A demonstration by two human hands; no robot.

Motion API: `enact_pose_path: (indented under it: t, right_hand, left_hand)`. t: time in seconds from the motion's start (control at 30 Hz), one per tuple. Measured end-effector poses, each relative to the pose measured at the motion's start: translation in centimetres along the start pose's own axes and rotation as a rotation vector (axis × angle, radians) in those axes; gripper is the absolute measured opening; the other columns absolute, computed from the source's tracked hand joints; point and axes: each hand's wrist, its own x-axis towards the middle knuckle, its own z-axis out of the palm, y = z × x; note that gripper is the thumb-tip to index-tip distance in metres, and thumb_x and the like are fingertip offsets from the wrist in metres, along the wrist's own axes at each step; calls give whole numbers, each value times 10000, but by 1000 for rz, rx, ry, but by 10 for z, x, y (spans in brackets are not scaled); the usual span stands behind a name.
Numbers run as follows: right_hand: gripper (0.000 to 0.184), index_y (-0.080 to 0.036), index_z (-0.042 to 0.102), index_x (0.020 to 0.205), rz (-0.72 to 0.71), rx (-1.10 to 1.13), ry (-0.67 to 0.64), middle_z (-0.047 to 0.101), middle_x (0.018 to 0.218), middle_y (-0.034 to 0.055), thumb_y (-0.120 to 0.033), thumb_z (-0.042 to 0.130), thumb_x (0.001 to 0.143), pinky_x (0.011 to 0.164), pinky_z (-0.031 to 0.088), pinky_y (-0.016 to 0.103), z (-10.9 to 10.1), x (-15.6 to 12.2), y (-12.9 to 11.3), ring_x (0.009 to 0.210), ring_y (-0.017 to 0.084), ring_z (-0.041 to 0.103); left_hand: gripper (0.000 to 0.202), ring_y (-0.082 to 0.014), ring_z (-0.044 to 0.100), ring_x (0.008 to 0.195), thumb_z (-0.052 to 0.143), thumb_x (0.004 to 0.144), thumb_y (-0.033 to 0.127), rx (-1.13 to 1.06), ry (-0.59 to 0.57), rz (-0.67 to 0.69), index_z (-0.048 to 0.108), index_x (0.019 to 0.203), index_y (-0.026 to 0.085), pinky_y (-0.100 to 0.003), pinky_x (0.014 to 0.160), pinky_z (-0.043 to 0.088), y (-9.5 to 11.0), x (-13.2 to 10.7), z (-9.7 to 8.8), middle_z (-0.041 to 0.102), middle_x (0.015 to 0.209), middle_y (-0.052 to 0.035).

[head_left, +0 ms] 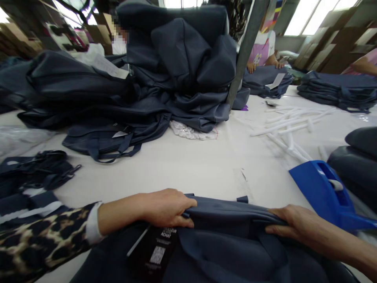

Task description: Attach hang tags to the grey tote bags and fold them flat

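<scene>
A dark navy fabric bag point(229, 239) lies on the white table right in front of me, with a black printed tag point(156, 249) on its left part. My left hand point(166, 207), in a leopard-print sleeve, has its fingers curled over the bag's top left edge and grips it. Over at the top right edge, my right hand point(290, 223) pinches the fabric with closed fingers. The bag's far edge is folded between both hands.
A big heap of navy bags point(165, 70) fills the back centre, with a metal post point(246, 51) beside it. A blue tape dispenser point(324, 192) sits at right. White plastic sticks point(291, 125) lie scattered. Another person point(266, 47) works at stacked bags point(338, 90) far right. Dark straps point(35, 169) lie left.
</scene>
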Motion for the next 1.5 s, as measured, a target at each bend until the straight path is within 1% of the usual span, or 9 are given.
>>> enact_pose_path:
  t: [0.1,0.2,0.5,0.7,0.87,1.03,1.23,1.4,1.5]
  right_hand:
    - [284,-290,714,725,31,69,-313,684,615,-22,-541,644,838,519,437,259,9,11,3,542,188,638]
    - [262,-290,716,789,94,31,-350,723,711,4,-527,627,859,587,452,282,16,16,9,655,223,685]
    - [440,-261,563,888,164,-167,-84,665,673,12,-696,497,878,596,407,316,35,14,29,641,242,644]
    - [366,-259,545,983,329,264,55,650,775,-20,-616,531,907,672,450,304,14,-27,38,734,185,613]
    - [355,-216,597,916,400,573,185,641,852,5,-568,548,911,722,475,298,17,-60,34,817,179,593]
    - [363,-202,586,876,367,689,313,594,760,-17,-563,556,900,658,450,280,22,-56,22,722,152,541]
    - [325,-206,613,950,335,628,394,641,863,7,-524,555,920,725,487,295,15,-67,18,811,169,592]
    - [333,-233,634,1055,525,421,665,664,1082,59,-524,574,904,588,512,276,27,-106,21,969,223,632]
    - [265,-252,652,1062,482,318,690,675,1058,44,-466,555,939,758,564,318,47,-133,20,988,213,644]
  left_hand:
    - [327,-239,682,781,651,892,461,-6,-13,10,611,1084,199,-255,561,367,-13,17,5,728,897,-73]
    - [370,-237,684,801,679,861,502,-45,-2,-16,611,1062,199,-247,576,382,-23,25,12,720,918,-71]
    - [419,-235,684,787,600,869,631,65,184,-154,522,997,240,-253,570,310,-36,24,31,686,799,-1]
    - [334,-195,662,761,564,917,564,-24,276,-107,492,1004,250,-246,604,352,-42,22,43,676,862,22]
    - [383,-228,682,942,577,917,522,36,458,91,524,1204,274,-292,770,481,-51,23,51,688,1115,-47]
    - [563,-280,635,1124,656,884,435,125,452,280,458,1385,269,-374,932,505,14,46,19,633,1289,-95]
    - [439,-245,616,1101,636,913,394,-97,389,403,505,1279,189,-351,920,502,119,145,-2,636,1213,-93]
    - [236,-169,608,793,543,962,430,-369,389,355,556,890,206,-271,701,445,130,176,8,650,851,6]
    - [268,-142,566,743,545,961,423,-528,378,417,547,818,197,-253,675,402,127,164,8,609,783,30]
